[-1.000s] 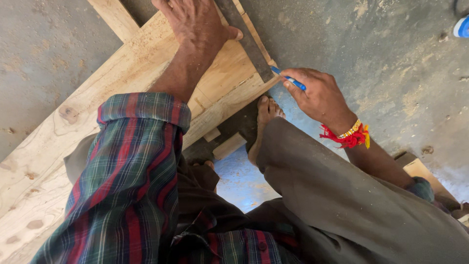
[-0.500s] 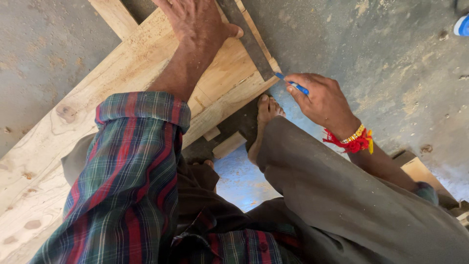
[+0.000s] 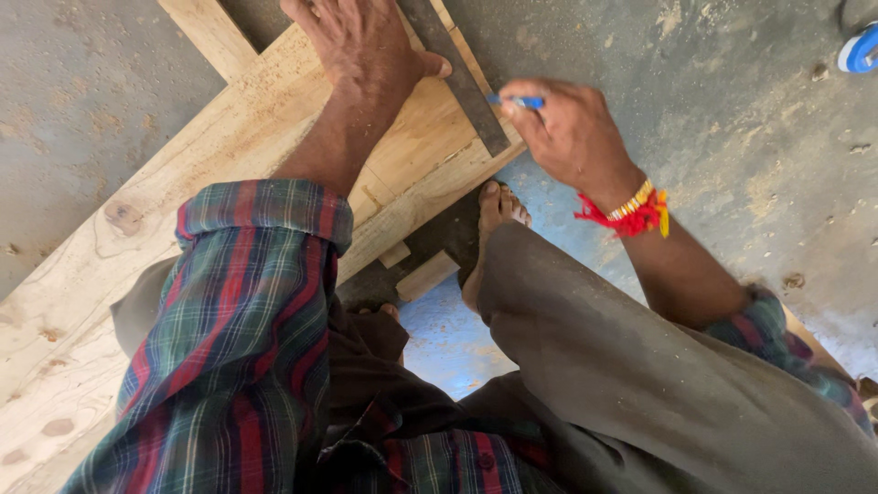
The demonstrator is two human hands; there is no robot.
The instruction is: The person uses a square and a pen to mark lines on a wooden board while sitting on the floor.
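The left hand [image 3: 361, 41] lies spread, palm down, on a pale wooden plank [image 3: 229, 155] that runs from near left to the far middle, its thumb against a dark metal straightedge [image 3: 457, 78] laid across the plank's far end. The right hand [image 3: 567, 133] pinches a blue pen [image 3: 517, 101], possibly a pencil, with its tip at the straightedge's right edge. A red thread bracelet [image 3: 626, 215] circles that wrist. A bare foot [image 3: 489, 229] rests below the plank's end, beside a small wood offcut [image 3: 425, 274].
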